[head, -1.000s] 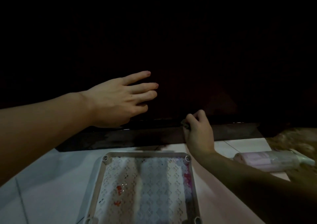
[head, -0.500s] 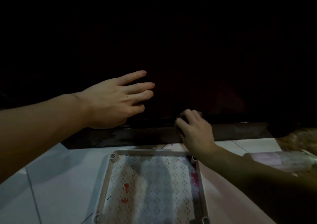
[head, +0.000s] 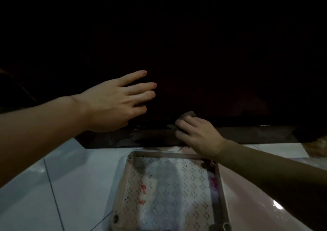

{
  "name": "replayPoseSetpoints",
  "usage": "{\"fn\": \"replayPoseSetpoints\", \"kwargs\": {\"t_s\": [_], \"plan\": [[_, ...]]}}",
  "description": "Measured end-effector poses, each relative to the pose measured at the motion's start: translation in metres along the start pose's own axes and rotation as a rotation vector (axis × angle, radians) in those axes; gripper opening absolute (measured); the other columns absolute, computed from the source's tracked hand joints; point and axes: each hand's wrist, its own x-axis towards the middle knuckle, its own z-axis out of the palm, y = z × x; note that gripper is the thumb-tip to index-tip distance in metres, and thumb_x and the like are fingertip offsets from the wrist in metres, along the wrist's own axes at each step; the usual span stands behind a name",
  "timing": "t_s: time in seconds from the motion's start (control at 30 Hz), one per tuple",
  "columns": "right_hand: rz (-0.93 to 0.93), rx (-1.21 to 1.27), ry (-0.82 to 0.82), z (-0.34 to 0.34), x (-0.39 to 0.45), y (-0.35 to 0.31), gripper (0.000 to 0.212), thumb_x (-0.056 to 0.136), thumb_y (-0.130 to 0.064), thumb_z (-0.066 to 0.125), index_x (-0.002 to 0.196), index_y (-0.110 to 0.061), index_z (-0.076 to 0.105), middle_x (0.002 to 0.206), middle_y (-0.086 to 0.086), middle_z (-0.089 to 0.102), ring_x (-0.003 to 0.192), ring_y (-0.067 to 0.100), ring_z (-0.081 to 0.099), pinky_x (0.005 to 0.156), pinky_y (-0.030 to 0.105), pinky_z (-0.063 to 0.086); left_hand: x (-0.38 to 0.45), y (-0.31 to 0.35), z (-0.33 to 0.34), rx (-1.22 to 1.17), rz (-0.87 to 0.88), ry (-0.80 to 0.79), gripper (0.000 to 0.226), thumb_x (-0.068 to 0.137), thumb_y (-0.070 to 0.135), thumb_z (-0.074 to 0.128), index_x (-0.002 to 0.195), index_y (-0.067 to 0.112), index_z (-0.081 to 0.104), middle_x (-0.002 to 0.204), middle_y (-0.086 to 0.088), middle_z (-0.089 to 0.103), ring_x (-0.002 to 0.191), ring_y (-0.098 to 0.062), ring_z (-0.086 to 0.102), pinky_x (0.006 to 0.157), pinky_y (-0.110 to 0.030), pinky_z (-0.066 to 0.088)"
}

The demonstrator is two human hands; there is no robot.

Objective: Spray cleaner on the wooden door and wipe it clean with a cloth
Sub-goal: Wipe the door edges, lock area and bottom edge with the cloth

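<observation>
**Cloth works along the foot of a dark door**

Dim light leaves the wooden door almost black, with only its bottom edge and the dark sill below it showing above pale floor tiles. The person's left hand rests flat against the lower panel, fingers spread wide and holding nothing, apparently to brace the body or steady the door. The right hand closes around a small grey cloth, which pokes out beyond the fingertips and presses against the door's base. Over the past second that hand has slid left along the bottom edge, while the left hand has barely shifted. The pale spray bottle that lay on the tiles at the right a second ago has dropped out of view as the head turned. A perforated plastic basket sits on the floor just in front of the sill, below the right wrist. Judging by the travelling cloth, spraying is done for this strip and wiping is under way; wet streaks on the sill suggest cleaner remains to be taken up.
</observation>
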Motion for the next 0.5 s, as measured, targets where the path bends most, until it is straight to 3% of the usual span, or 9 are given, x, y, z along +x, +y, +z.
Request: {"fn": "replayPoseSetpoints", "kwargs": {"t_s": [0.13, 0.3, 0.43, 0.5], "plan": [[-0.038, -0.047, -0.135, 0.003, -0.028, 0.009, 0.027, 0.08, -0.012, 0.066, 0.107, -0.008, 0.068, 0.124, 0.018, 0.059, 0.113, 0.032, 0.051, 0.09, 0.044, 0.053, -0.025, -0.003, 0.003, 0.008, -0.047, -0.059, 0.05, 0.06, 0.031, 0.082, 0.102, 0.006, 0.072, 0.133, -0.025, 0.053, 0.134, -0.037, 0.039, 0.114, -0.059, 0.016], [-0.159, -0.009, -0.174, 0.0, 0.012, -0.004, 0.039, 0.086, -0.016, 0.052, 0.123, -0.008, 0.062, 0.129, 0.018, 0.058, 0.115, 0.032, 0.057, 0.095, 0.043, 0.051, -0.052, -0.011, 0.009, 0.017, -0.042, -0.134, 0.046, 0.06, 0.029, 0.083, 0.1, 0.008, 0.074, 0.14, -0.023, 0.047, 0.137, -0.034, 0.029, 0.114, -0.059, 0.017], [-0.279, 0.001, -0.141, 0.013, 0.075, -0.034, 0.04, 0.091, -0.019, 0.039, 0.122, -0.013, 0.065, 0.13, 0.012, 0.06, 0.118, 0.027, 0.057, 0.102, 0.037, 0.045, -0.063, -0.017, 0.014, 0.137, -0.01, -0.257, 0.047, 0.076, 0.036, 0.069, 0.119, 0.018, 0.066, 0.153, -0.017, 0.014, 0.145, -0.033, 0.004, 0.117, -0.057, -0.002], [-0.283, -0.01, -0.179, 0.022, 0.085, -0.041, 0.039, 0.09, -0.019, 0.042, 0.12, -0.015, 0.066, 0.13, 0.01, 0.06, 0.119, 0.026, 0.057, 0.103, 0.037, 0.044, -0.069, -0.016, 0.024, 0.165, -0.029, -0.3, 0.048, 0.085, 0.038, 0.059, 0.13, 0.022, 0.058, 0.156, -0.016, -0.003, 0.144, -0.032, -0.012, 0.115, -0.056, -0.012]]}}
